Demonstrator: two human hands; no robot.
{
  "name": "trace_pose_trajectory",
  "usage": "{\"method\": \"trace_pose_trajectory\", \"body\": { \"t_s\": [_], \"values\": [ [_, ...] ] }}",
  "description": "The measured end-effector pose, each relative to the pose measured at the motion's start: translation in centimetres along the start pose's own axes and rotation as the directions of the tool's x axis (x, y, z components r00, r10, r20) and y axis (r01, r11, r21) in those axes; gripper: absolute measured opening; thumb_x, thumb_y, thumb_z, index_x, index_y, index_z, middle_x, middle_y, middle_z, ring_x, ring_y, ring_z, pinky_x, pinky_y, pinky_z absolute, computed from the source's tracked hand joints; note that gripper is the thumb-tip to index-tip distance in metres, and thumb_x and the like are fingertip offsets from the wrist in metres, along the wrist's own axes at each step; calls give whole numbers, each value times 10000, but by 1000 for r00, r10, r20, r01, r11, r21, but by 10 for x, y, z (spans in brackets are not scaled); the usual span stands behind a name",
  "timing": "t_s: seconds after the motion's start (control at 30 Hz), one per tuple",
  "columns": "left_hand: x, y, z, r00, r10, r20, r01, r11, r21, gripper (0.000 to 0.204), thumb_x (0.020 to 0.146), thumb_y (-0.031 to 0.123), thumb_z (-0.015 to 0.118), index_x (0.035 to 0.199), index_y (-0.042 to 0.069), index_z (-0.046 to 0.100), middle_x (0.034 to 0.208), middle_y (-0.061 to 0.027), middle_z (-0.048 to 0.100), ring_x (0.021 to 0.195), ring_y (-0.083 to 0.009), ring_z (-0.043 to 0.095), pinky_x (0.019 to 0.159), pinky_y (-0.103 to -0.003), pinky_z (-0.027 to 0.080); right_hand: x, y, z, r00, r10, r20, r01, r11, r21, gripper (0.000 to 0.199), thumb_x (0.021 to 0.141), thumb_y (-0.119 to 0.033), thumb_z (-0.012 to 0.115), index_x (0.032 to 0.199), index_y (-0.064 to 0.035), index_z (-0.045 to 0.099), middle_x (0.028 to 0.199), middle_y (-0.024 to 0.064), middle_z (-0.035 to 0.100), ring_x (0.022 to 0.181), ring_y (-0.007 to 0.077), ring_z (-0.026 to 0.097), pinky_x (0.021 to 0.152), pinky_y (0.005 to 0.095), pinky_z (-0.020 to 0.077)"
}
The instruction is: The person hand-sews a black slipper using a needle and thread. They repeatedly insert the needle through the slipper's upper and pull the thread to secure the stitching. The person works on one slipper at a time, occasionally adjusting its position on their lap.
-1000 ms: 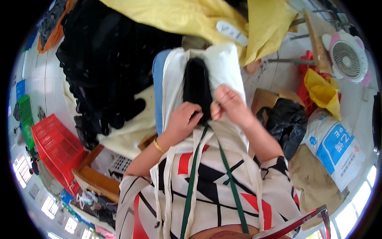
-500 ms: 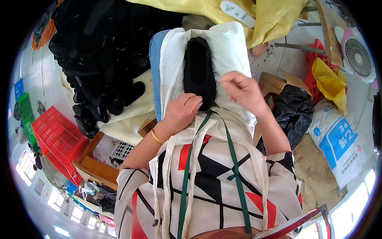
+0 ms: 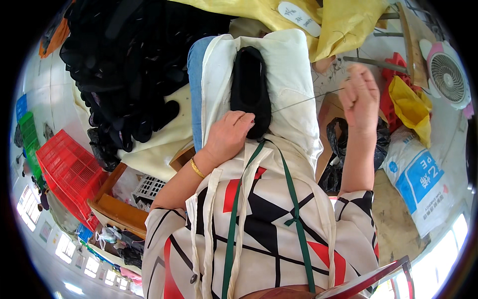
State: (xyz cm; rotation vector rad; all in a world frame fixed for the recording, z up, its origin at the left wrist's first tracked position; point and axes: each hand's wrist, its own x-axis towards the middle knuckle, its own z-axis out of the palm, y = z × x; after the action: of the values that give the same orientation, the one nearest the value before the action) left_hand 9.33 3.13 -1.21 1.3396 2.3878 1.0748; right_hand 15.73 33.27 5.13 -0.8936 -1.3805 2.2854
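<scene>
A black cloth shoe lies lengthwise on a white cloth over my lap. My left hand is closed on the shoe's near end, fingertips pressing its left side. From the shoe's right side a dark thread runs taut, up and to the right. Its other end reaches my right hand, which is raised past the cloth's right edge with fingers curled together. Whether a needle is also in those fingers is too small to make out.
A large heap of black shoes lies at the far left. Red plastic crates and a wooden drawer stand left of me. To the right are a black plastic bag, a printed white sack and a fan.
My right hand has moved away from the shoe, right and slightly outward, drawing the thread into a long straight line. My left hand and the shoe have stayed nearly in place.
</scene>
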Motion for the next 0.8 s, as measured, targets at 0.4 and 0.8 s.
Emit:
{"method": "trace_pose_trajectory", "body": {
  "t_s": [0.4,0.8],
  "values": [
    [-4,-8,3,996,85,-33,-83,995,61,248,765,59,707,1010,81,678,920,-43,664,785,-228,658,630,-332,538,-31,69,39,835,270,480,148,729,-668,122,970,-138,603,1057,-83,668,809,33,682,633,129,614,603,274,494],
    [-13,-12,2,986,168,14,-168,972,164,310,741,103,652,1043,64,709,998,-71,703,819,-213,677,646,-319,536,-30,92,40,752,269,602,436,482,-760,138,892,-148,618,995,-107,700,812,138,697,753,351,666,690,432,538]
  ]
}}
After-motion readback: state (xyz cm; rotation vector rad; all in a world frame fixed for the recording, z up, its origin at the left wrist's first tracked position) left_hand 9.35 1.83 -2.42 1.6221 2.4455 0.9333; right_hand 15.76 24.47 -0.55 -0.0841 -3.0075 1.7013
